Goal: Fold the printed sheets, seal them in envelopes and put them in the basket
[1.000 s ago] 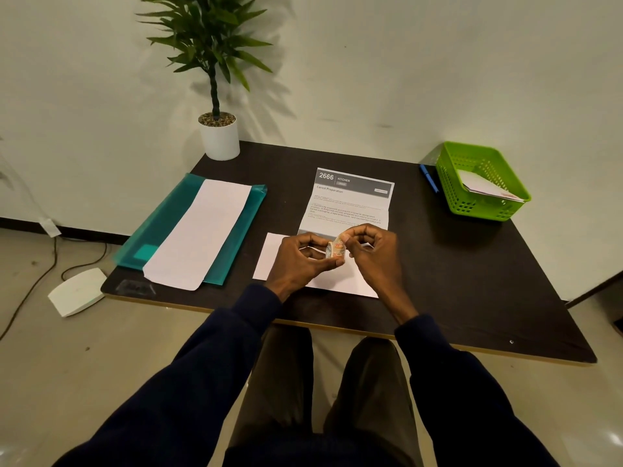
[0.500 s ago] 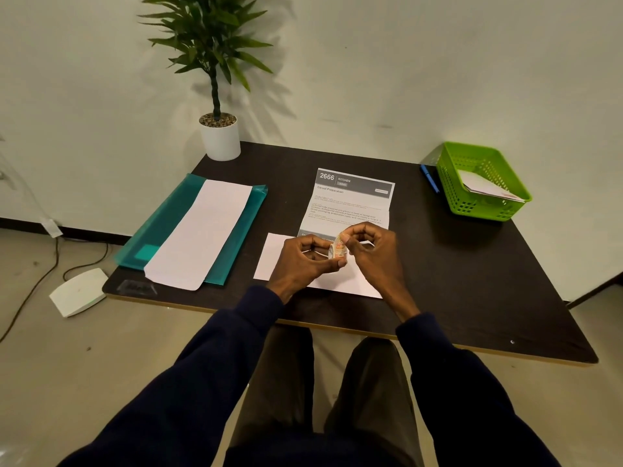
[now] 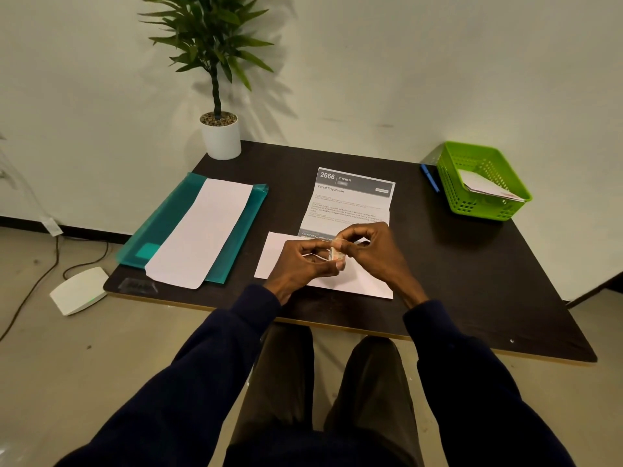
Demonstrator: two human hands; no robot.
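Left hand (image 3: 303, 264) and right hand (image 3: 377, 254) huddle together over the envelope (image 3: 276, 254), the left pinching a small tape roll (image 3: 337, 255) in curled fingers while the right's curled fingertips pick at its rim. Against a second ago almost nothing has shifted, with the same clinch in the same spot, so I'd say the tape end isn't free yet and sealing hasn't started. Sheet (image 3: 350, 203) lies flat on the table (image 3: 455, 264) just beyond the hands, its near end at the envelope, and the basket (image 3: 472, 205) waits well off to the right.
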